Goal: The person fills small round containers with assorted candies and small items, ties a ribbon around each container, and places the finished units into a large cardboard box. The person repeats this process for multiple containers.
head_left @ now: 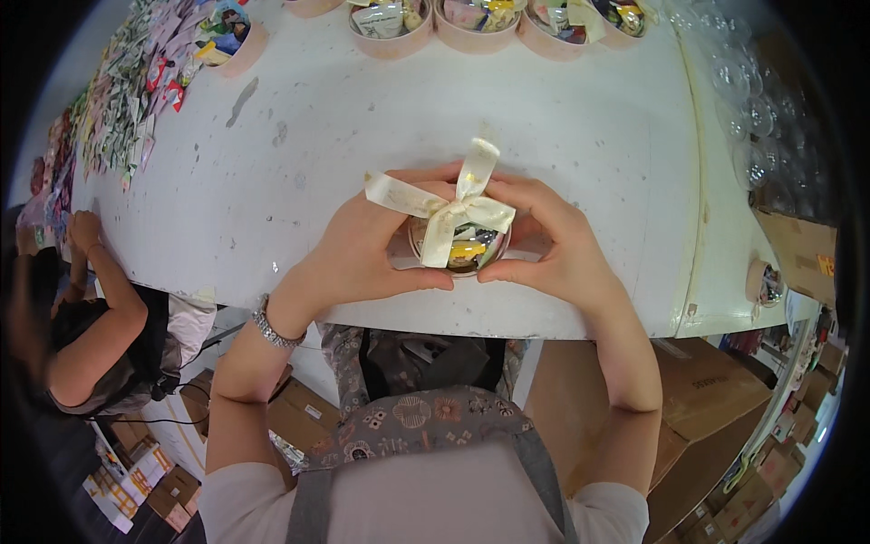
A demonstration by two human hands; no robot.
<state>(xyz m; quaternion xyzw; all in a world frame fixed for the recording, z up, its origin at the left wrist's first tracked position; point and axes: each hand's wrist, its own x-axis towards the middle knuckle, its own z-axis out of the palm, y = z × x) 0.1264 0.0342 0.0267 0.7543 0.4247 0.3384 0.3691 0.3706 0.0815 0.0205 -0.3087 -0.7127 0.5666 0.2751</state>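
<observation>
Small round tub (467,256) with cream ribbon bow (450,210) at frame centre, near worktop (344,127) front edge. Left hand (362,249) and right hand (553,245) flank it, equally near. Both grips closed on tub sides, thumbs meeting below. Bow tails run upper-left and up.

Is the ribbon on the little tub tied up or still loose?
Tied: the cream ribbon makes a bow on the small tub, its ends sticking out.

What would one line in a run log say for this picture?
left hand: cups round tub | right hand: cups round tub | round tub: on white table edge, cream ribbon bow on top
</observation>
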